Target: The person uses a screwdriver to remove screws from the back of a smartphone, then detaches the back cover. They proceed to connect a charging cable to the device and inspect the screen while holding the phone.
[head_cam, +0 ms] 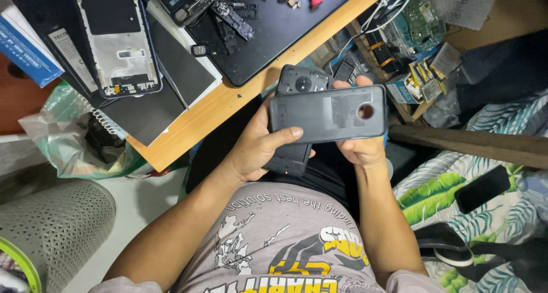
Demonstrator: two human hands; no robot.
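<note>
Closest to the camera is the person's grey printed shirt (285, 241), with both forearms running up from it to the work. The left hand (260, 147) is wrapped around a dark opened-up phone body (297, 121), palm under it and thumb lying across the front, so those fingers are closed on the phone. The right hand (361, 147) has the grey back cover (328, 115) pinched, thumb below its lower edge and fingertips curled over the top edge near the round camera hole. The cover sits crosswise over the phone, so the phone's camera end sticks out above the fingers and its bottom end pokes out below the left thumb.

Looks to me like the cover is already off the body and is being looked over or turned, not lined up for anything yet. I'd say the next move needs the cover rotated to match the phone's long side, camera hole over the camera, edges square before any pressing.

Beyond the fingertips there's the wooden bench edge (240, 101) with a black mat (285, 27), loose small parts and another gutted phone frame (117, 41). Past the right knuckles sits a box of circuit boards and wires (411, 36).
</note>
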